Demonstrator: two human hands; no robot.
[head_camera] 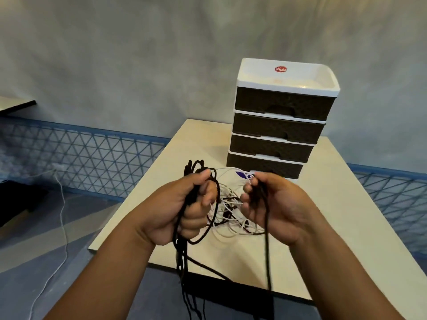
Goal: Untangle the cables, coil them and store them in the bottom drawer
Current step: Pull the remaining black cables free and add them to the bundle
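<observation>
Nearest, two bare hands hold a thin, matte black cable above the table's front edge. The left hand has its fingers curled round several gathered loops, apparently to keep the coil together. The right hand pinches a single strand, likely feeding it. Loose ends dangle past the edge. Beyond, a tangle of white cables lies mid-table. At the far edge stands a white plastic drawer unit with four dark woven-textured fronts; its bottom drawer is closed.

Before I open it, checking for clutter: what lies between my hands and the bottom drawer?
In the head view, the white cable tangle lies on the table before the bottom drawer.
</observation>
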